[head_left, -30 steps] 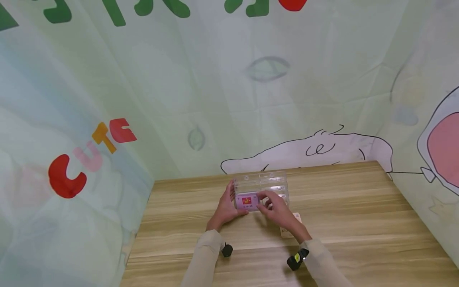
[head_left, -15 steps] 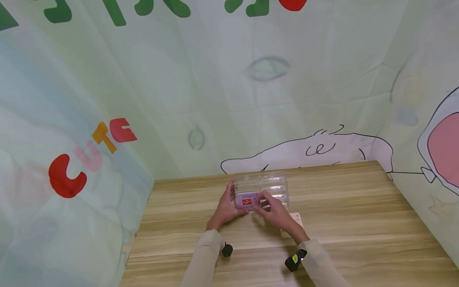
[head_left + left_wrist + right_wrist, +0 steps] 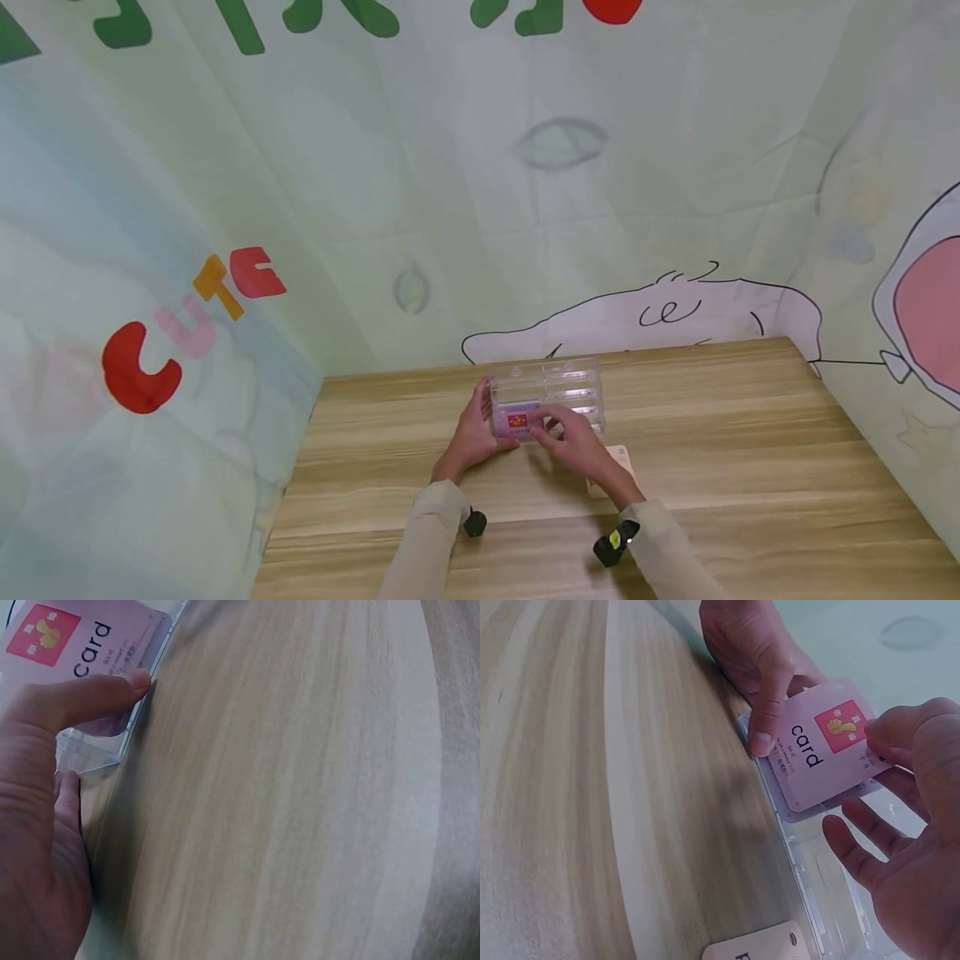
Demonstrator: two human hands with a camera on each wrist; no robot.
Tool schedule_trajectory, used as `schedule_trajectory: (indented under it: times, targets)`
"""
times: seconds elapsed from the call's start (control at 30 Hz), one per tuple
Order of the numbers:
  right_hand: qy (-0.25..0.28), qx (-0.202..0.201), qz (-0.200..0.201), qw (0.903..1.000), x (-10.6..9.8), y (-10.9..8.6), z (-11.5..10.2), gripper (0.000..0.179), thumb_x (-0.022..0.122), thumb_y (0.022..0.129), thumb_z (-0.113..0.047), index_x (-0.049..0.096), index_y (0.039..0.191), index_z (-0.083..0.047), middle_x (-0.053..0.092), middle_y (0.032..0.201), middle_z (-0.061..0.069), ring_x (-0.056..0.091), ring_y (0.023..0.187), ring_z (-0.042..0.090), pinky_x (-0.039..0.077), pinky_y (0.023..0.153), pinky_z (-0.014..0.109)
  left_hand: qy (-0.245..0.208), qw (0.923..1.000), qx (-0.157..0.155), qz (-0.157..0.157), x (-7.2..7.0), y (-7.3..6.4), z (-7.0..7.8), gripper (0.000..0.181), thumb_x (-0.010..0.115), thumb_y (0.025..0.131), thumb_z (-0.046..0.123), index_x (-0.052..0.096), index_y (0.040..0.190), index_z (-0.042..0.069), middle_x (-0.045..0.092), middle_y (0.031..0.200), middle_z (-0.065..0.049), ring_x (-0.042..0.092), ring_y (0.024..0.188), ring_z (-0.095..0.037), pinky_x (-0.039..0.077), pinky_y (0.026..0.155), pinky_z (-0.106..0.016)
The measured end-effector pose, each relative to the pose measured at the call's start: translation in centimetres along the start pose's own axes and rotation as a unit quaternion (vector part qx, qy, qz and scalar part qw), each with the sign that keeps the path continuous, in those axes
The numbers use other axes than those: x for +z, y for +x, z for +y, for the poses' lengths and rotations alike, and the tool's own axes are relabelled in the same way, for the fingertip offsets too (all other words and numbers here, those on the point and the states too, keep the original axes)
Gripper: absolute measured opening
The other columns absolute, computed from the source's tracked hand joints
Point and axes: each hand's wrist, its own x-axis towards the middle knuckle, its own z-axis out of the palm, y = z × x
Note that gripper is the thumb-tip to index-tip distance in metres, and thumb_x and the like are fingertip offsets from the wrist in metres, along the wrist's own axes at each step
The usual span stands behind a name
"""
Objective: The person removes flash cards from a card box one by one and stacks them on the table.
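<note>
My left hand (image 3: 474, 431) grips the left end of a clear plastic tiered rack (image 3: 572, 377), its thumb over the front edge. In the left wrist view that thumb (image 3: 105, 697) lies across the lower part of a pink-purple card. This flash card (image 3: 806, 761), printed "card" with a red picture, sits in the rack's front left section, and another purple layer shows beneath it. My right hand (image 3: 576, 440) pinches the card's right edge between thumb and index finger; its other fingers are spread loosely over the rack in the right wrist view.
A pale orange card (image 3: 621, 455) lies on the wooden table (image 3: 720, 483), just right of the rack and partly hidden by my right forearm. Behind the table's back edge hangs a printed cloth (image 3: 450, 208). Small black cameras (image 3: 475, 523) are strapped to both wrists.
My right hand has shifted slightly left, and its fingers reach further over the card. The card has tilted a little in the rack. My left hand and the rack stay put.
</note>
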Motion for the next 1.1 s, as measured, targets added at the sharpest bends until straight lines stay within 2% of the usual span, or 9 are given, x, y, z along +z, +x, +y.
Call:
schedule_trajectory:
  times: [0.13, 0.4, 0.63, 0.9, 1.1]
  targets:
    - [-0.003, 0.012, 0.004, 0.9999, -0.5, 0.0, -0.1, 0.02, 0.073, 0.096, -0.008, 0.072, 0.116, -0.009, 0.071, 0.116, 0.007, 0.064, 0.099, 0.022, 0.061, 0.076, 0.03, 0.001, 1.0, -0.001, -0.002, 0.0, 0.0, 0.1, 0.129, 0.099, 0.067, 0.009, 0.015, 0.164, 0.011, 0.035, 0.163, -0.019, 0.038, 0.148, -0.032, 0.034, 0.123, -0.039]
    - [-0.001, 0.03, 0.028, 0.9991, -1.4, 0.1, -0.3, 0.025, 0.075, 0.094, -0.007, 0.072, 0.119, -0.011, 0.071, 0.118, 0.005, 0.064, 0.1, 0.022, 0.061, 0.076, 0.029, 0.0, 1.0, 0.003, 0.002, 0.1, -0.1, 0.2, 0.128, 0.098, 0.067, 0.007, 0.014, 0.164, 0.009, 0.035, 0.163, -0.021, 0.038, 0.149, -0.034, 0.034, 0.123, -0.04]
    - [0.008, 0.037, 0.04, 0.9985, -2.6, -0.1, -0.6, 0.026, 0.071, 0.098, -0.01, 0.071, 0.124, -0.009, 0.07, 0.122, 0.009, 0.066, 0.105, 0.025, 0.062, 0.082, 0.035, 0.001, 1.0, -0.003, 0.001, 0.1, -0.2, 0.3, 0.128, 0.098, 0.067, 0.008, 0.015, 0.164, 0.01, 0.035, 0.163, -0.02, 0.037, 0.149, -0.034, 0.033, 0.123, -0.039]
    - [0.012, 0.088, 0.048, 0.9949, -4.2, -0.5, -0.6, 0.037, 0.076, 0.093, -0.006, 0.069, 0.129, -0.011, 0.07, 0.119, 0.013, 0.069, 0.09, 0.023, 0.062, 0.072, 0.031, 0.005, 1.0, 0.0, 0.003, 0.2, -0.1, 0.1, 0.128, 0.098, 0.067, 0.008, 0.015, 0.164, 0.011, 0.035, 0.163, -0.02, 0.037, 0.149, -0.034, 0.033, 0.123, -0.04]
    - [0.014, 0.095, 0.052, 0.994, -5.6, -1.2, -0.2, 0.042, 0.076, 0.093, -0.006, 0.067, 0.133, -0.012, 0.065, 0.131, 0.015, 0.07, 0.097, 0.029, 0.063, 0.073, 0.031, 0.007, 1.0, 0.002, 0.006, 0.3, 0.0, 0.1, 0.129, 0.098, 0.065, 0.005, 0.015, 0.164, 0.011, 0.037, 0.162, -0.019, 0.038, 0.148, -0.033, 0.034, 0.123, -0.039]
